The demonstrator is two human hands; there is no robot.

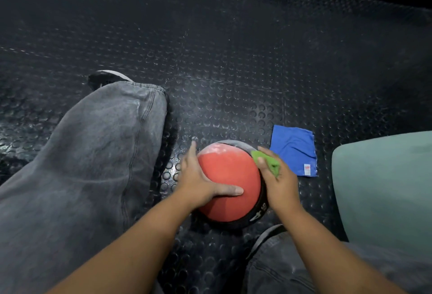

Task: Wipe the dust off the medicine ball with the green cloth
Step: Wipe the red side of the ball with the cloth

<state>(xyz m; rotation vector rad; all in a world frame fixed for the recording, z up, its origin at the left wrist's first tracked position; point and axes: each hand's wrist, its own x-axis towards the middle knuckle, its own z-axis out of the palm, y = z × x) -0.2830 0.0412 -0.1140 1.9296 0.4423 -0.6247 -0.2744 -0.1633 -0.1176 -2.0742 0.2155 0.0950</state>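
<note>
Round red-orange rubber medicine ball (229,186) with a black band sits on the black studded rubber floor (233,60), between the person's legs. A pale film of dust (219,149) shows on the ball's far upper rim. The near red face looks mostly clean.

Left hand (201,184) lies on the ball's left side, fingers straight and spread along the flank, thumb flat across the red face. It braces the ball and grips nothing. Right hand (278,181) is on the ball's right side, fingers curled round a bunched bright green cloth (268,164), pressing it against the upper right edge.

Step in hand, by my reading: wiping toward the dusty far rim. To do it well:
- keep the left palm firm so the ball cannot roll away from the stroke
- drag the cloth in one arc along the far rim, then turn the ball
- unbunch the cloth for more contact
- check the black band and the underside, hidden here.

Right of the ball, just beyond the right hand, lies a flat blue fabric cloth (294,149). Further right is a pale green padded seat (385,188). Left of the ball is a grey denim trouser leg (93,153).
</note>
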